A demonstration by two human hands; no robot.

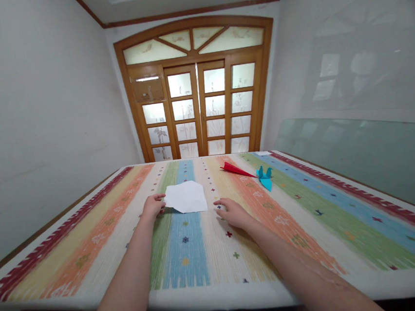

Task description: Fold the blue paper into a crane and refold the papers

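A white sheet of paper [185, 197] with slanted corners lies on the striped tablecloth in front of me, with a slight shadow under its near left edge. My left hand [153, 206] is at the paper's left edge, fingers apart, the fingertips at or just touching that edge. To the right of the sheet, my right hand [232, 213] hovers low over the cloth. Its fingers are spread and hold nothing, and a small gap separates them from the paper. Beyond my right hand lie a red folded paper plane [236, 169] and a blue origami crane [264, 178], close together.
The tablecloth [189, 269] has coloured stripes and covers a wide table. A small white item [263, 153] sits at the far right edge. Wooden glass-paned doors [200, 107] stand behind the table. A pale glass panel [362, 160] leans along the right wall.
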